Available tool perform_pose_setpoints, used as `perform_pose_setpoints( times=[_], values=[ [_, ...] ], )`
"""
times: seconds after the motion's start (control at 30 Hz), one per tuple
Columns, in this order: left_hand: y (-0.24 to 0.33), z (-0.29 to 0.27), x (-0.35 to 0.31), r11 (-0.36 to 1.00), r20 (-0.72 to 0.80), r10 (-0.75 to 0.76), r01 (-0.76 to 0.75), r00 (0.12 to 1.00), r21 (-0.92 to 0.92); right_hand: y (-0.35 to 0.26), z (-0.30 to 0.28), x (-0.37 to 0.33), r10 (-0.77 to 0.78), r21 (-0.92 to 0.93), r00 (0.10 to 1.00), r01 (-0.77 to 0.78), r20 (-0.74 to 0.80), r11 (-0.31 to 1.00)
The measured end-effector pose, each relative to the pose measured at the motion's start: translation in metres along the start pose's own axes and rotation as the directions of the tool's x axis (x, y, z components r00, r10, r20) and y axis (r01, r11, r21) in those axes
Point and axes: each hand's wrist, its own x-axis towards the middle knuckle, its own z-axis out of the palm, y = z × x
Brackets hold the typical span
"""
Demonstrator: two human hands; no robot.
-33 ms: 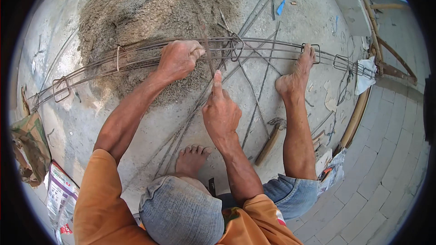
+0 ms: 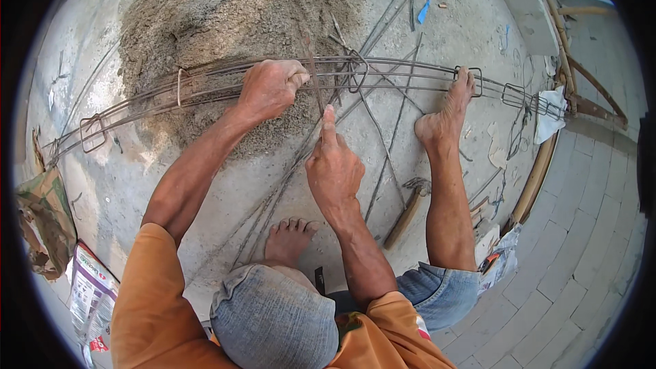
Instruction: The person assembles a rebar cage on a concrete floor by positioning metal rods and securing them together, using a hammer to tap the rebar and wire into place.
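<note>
A long cage of thin steel rebar [image 2: 403,87] with wire stirrups runs across the view, bending with the lens. My left hand [image 2: 270,89] is closed in a fist around its bars, left of the middle. Just below the bars, my right hand [image 2: 335,172] grips a thin rusty rod [image 2: 316,82] with the index finger stretched along it. That rod crosses the cage close to my left fist. Its lower end is hidden in my right hand. A square stirrup [image 2: 362,70] sits tilted on the bars to the right of the rod. My foot [image 2: 447,113] presses on the cage further right.
A heap of sand [image 2: 205,20] lies under and behind the cage. Loose steel rods [image 2: 393,137] cross the concrete floor. A hammer [image 2: 406,215] lies between my right forearm and my leg. Bags [image 2: 92,287] stand at lower left, and wooden poles [image 2: 536,178] lie at right.
</note>
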Motion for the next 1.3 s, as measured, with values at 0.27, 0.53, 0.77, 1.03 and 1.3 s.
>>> perform_pose_setpoints(
  times=[0.27,0.53,0.77,1.03,1.3],
  values=[
    [-0.019,0.001,-0.007,0.986,-0.092,0.169,-0.169,0.981,0.013,-0.010,-0.017,0.012,0.013,-0.092,0.993,-0.002,0.121,0.996],
    [-0.028,0.005,-0.010,0.962,-0.184,0.272,-0.274,0.945,0.014,-0.010,-0.022,0.009,-0.066,-0.098,0.997,0.070,0.036,0.993],
    [-0.025,0.015,0.003,0.930,-0.311,0.368,-0.351,0.876,0.112,0.009,0.011,0.010,-0.049,-0.095,0.988,0.035,-0.146,0.995],
    [-0.026,0.011,-0.007,0.941,-0.295,0.338,-0.315,0.894,0.124,-0.012,0.013,0.012,0.017,-0.013,0.993,-0.019,-0.113,1.000],
    [-0.033,0.015,-0.015,0.950,-0.260,0.313,-0.299,0.914,0.095,0.012,-0.117,0.069,-0.371,-0.353,0.784,0.208,-0.497,0.912]
  ],
)
